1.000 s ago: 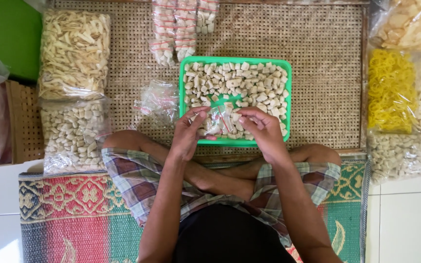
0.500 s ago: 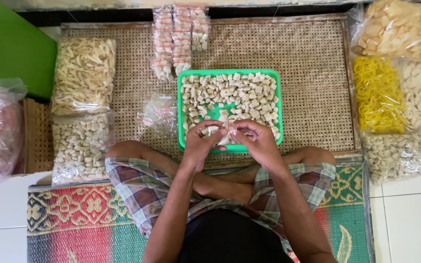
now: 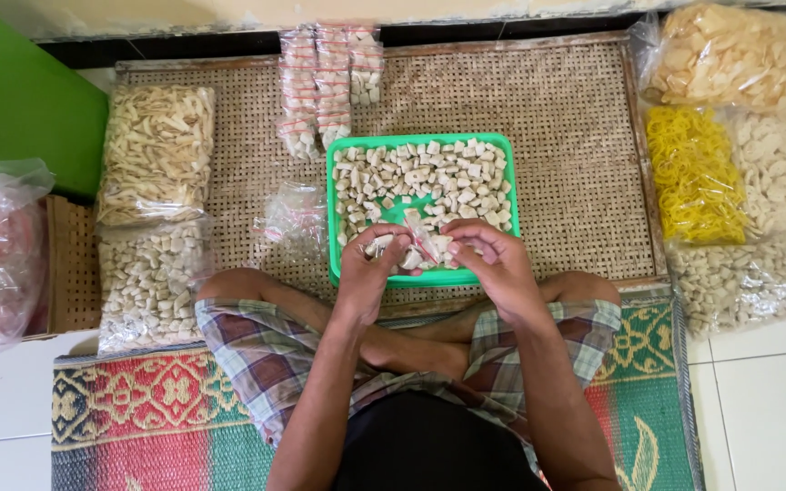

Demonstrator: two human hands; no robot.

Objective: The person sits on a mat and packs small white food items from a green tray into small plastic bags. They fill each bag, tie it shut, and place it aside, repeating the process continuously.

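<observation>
Pinching a small clear packet (image 3: 422, 238) between both hands (image 3: 434, 264), contents unclear, green tray (image 3: 422, 277) edge hidden

Bright even daylight, soft shadows — sharp

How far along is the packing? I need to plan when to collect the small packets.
Done: a few rows of small filled packets lie at the far edge of the woven mat. In hand: the left hand and right hand hold a small clear bag over the green tray. Left: the tray is still mostly covered with pale cracker pieces, and empty bags wait beside it.
</observation>
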